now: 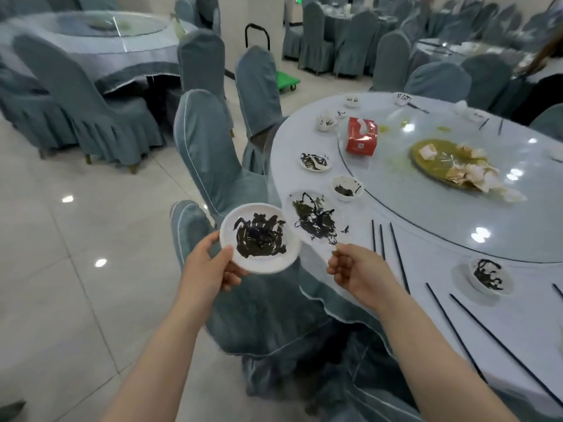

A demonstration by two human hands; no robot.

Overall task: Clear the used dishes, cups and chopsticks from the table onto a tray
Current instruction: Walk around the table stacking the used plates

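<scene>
Left hand (210, 269): grips the near-left rim of a white plate (260, 238), thumb on top, held off the table's near edge above a chair back; dark smears on the plate's face.
Right hand (355, 271): fingers curled, fingertips pinching the near rim of a clear plate (315, 219) smeared dark, at the table's near edge just right of the white plate; whether that plate rests on the cloth cannot be told.
Chopsticks (393, 248): black, loose on the cloth right of the right hand, more along the near-right edge.
Near-right bowl (490, 275): white, dark-smeared, on the cloth beside the turntable rim.
Left-edge bowl (347, 187): white, smeared, just beyond the clear plate.
Saucer (315, 162): smeared, farther along the left edge.
Glass turntable (457, 208): middle of the round table (304, 141); carries a red tissue box (361, 136) at its left edge and a yellow-stained platter (444, 162) with crumpled napkins.
Far edge: small white cups (326, 122), more chopsticks.
</scene>
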